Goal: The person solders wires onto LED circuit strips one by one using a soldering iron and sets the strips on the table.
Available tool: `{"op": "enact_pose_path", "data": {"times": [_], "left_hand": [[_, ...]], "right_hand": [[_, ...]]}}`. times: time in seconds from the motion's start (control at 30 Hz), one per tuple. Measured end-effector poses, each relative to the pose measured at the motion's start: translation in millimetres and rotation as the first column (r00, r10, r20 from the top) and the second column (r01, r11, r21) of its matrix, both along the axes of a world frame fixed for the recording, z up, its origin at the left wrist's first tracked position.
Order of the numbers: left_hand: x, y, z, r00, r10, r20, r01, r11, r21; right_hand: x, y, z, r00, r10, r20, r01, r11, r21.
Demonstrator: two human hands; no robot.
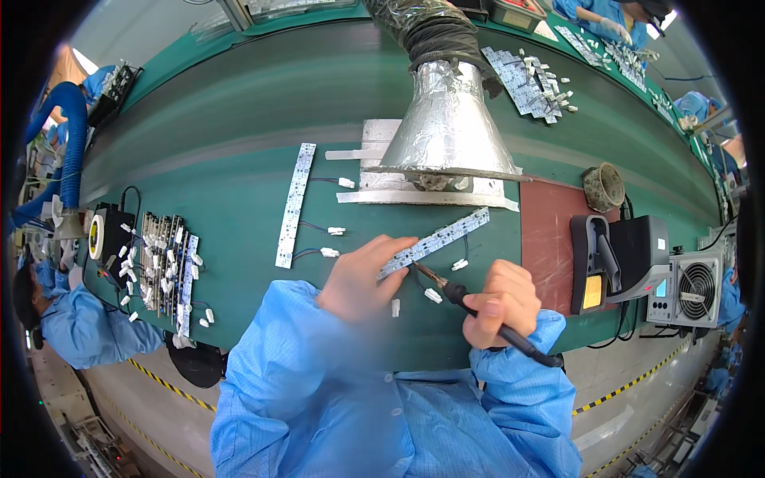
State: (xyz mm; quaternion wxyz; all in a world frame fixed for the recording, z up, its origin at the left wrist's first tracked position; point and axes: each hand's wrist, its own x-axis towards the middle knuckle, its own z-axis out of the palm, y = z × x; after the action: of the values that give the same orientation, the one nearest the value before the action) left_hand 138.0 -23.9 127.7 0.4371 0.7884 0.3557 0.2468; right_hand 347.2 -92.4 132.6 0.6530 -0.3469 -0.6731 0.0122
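My left hand (357,277) grips the near end of a narrow white circuit board strip (446,237), which lies slanted across the green mat. White plug connectors (460,264) on thin dark wires hang from its near side. In my right hand (504,301) is a soldering iron (456,293), held like a pen. Its tip points at the strip's near edge, close to my left fingertips; whether it touches is too small to tell. Left of my hands, a second circuit board strip (295,209) lies lengthwise with three wired connectors on its right side.
Above the strip hangs a foil-covered fume funnel (448,119). At right stand a soldering iron holder (591,267), a round pot (603,188) and a grey box with a fan (692,291). Stacked boards (163,267) stand at left; more boards (522,84) lie at the back. Co-workers sit around.
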Motion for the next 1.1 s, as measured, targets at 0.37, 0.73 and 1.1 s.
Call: {"op": "enact_pose_path", "data": {"times": [0.37, 0.73, 1.1], "left_hand": [[-2.0, -0.4, 2.5, 1.0, -0.007, 0.007, 0.008, 0.999, -0.037], [-0.7, -1.2, 0.8, 1.0, 0.026, -0.002, -0.026, 0.999, -0.042], [-0.9, -1.2, 1.7, 1.0, 0.001, 0.005, -0.001, 0.999, -0.049]], "right_hand": [[34.7, -5.6, 7.5, 0.924, -0.38, -0.036, 0.363, 0.905, -0.223], [29.0, -1.6, 6.3, 0.944, -0.327, -0.047, 0.307, 0.92, -0.244], [30.4, 0.5, 4.8, 0.953, -0.297, -0.063, 0.28, 0.94, -0.195]]}}
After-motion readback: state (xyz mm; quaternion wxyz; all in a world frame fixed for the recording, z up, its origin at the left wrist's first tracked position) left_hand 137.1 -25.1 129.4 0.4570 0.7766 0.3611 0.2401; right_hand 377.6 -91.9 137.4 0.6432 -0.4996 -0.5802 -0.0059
